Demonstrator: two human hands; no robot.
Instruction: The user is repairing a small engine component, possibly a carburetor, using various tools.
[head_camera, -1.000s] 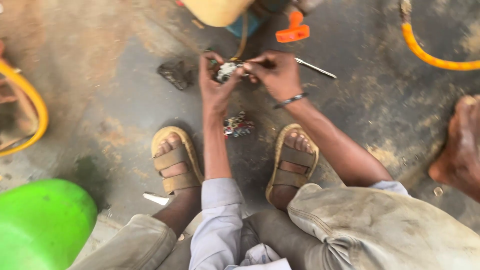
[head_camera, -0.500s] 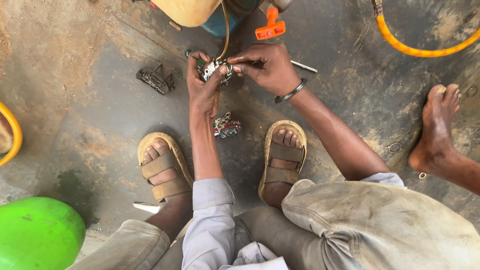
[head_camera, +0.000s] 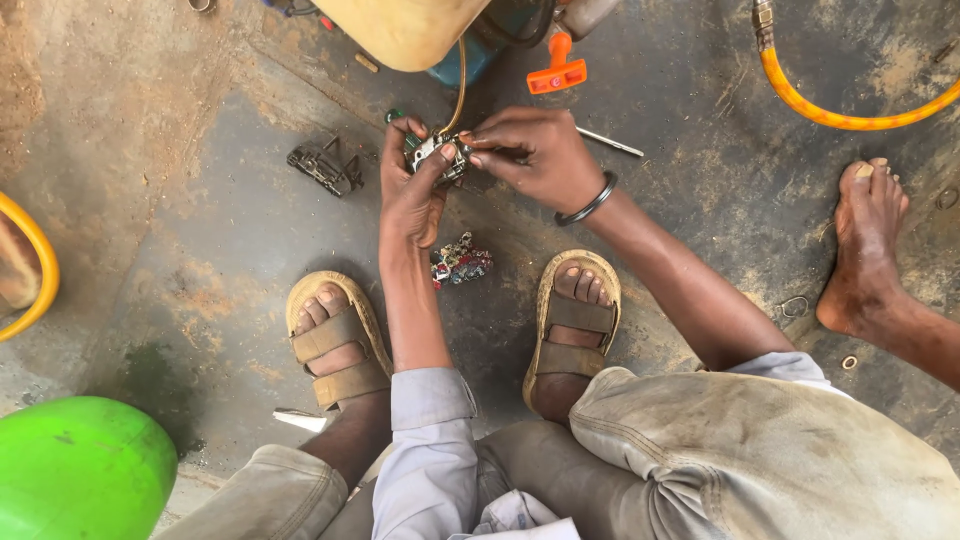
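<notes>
A stained concrete floor (head_camera: 180, 200) fills the view, with a bright green rounded container (head_camera: 75, 470) at the lower left and a yellow tank (head_camera: 405, 30) at the top edge. A yellow-orange hose (head_camera: 840, 112) curves across the upper right, above another person's bare foot (head_camera: 865, 245). The person's own feet in tan sandals (head_camera: 335, 340) sit apart on the floor. Between them and the tank, the left hand (head_camera: 410, 195) and right hand (head_camera: 535, 155) meet, fingers of both pressed around a small metal part (head_camera: 435, 155) held above the floor. An orange plastic handle (head_camera: 557, 72) lies just beyond. A dark metal piece (head_camera: 322, 166) lies left of the hands; a small cluster of coloured bits (head_camera: 460, 262) lies below them.
</notes>
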